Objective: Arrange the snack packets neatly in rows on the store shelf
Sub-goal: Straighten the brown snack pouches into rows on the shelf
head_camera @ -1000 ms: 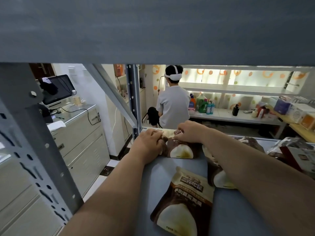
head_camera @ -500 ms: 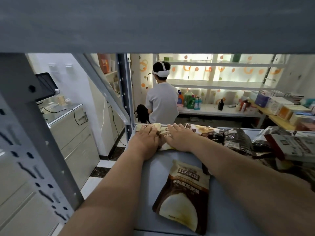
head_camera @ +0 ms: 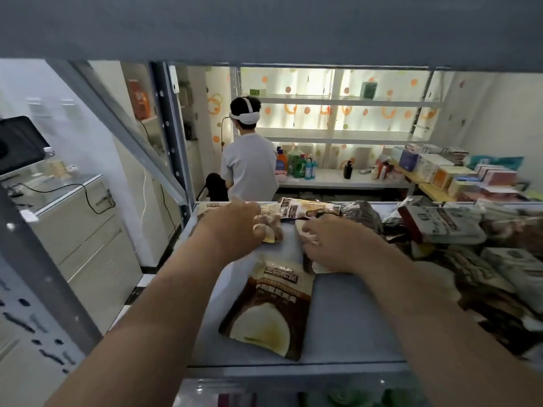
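Both my arms reach into a grey metal shelf (head_camera: 346,324). My left hand (head_camera: 232,227) lies palm down on a brown-and-cream snack packet (head_camera: 271,229) at the far left corner. My right hand (head_camera: 332,245) curls over a second packet (head_camera: 311,267) beside it, fingers gripping its top edge. A third, identical packet (head_camera: 269,309) lies flat in front of both hands, near the shelf's front. Another packet (head_camera: 308,208) rests along the back edge.
A jumbled heap of dark packets and boxes (head_camera: 446,227) fills the shelf's right side. The upper shelf board (head_camera: 264,27) hangs low overhead. A slanted brace (head_camera: 123,133) and upright post (head_camera: 173,136) bound the left. A person (head_camera: 246,163) sits beyond, facing away.
My right hand has drawn back from the far-left packet and moved right onto the second packet. My left hand stays on the far packet. The view has tilted slightly.
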A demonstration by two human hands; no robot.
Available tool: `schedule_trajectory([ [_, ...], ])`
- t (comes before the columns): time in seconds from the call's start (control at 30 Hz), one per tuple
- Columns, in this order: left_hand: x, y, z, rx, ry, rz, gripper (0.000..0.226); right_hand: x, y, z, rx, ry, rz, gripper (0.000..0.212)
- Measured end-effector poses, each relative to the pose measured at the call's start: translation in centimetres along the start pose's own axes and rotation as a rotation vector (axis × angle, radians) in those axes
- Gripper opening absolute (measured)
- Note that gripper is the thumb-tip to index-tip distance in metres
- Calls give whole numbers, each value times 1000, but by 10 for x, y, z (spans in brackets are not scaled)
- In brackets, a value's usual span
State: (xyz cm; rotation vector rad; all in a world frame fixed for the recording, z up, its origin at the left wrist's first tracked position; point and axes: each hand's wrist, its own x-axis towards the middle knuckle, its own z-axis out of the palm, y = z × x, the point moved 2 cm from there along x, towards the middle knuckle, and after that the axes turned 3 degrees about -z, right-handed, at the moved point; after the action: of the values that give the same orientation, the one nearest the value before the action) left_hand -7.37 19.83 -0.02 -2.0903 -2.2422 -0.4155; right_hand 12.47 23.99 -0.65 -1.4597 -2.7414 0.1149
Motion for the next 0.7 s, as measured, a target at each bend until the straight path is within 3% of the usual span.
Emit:
schedule_trajectory([
  [0.1,-54,33,-11,-41,-106,19,37,-33,8,16,63,-79,55,72],
  [0.2,-96,53,-1,25,-211,-20,45,-43,11,30,9,-79,-45,82],
  [0.43,-133,69,26,-66,-197,-213,86,-79,14,29,32,37,-213,74],
  [0.6,-159,75,32,-122,-104,-302,87,-103,17,25,39,-21,-277,72],
  [0.7,-170,76,33,-119,-54,-365,83,-107,13,23,32,46,-343,47],
])
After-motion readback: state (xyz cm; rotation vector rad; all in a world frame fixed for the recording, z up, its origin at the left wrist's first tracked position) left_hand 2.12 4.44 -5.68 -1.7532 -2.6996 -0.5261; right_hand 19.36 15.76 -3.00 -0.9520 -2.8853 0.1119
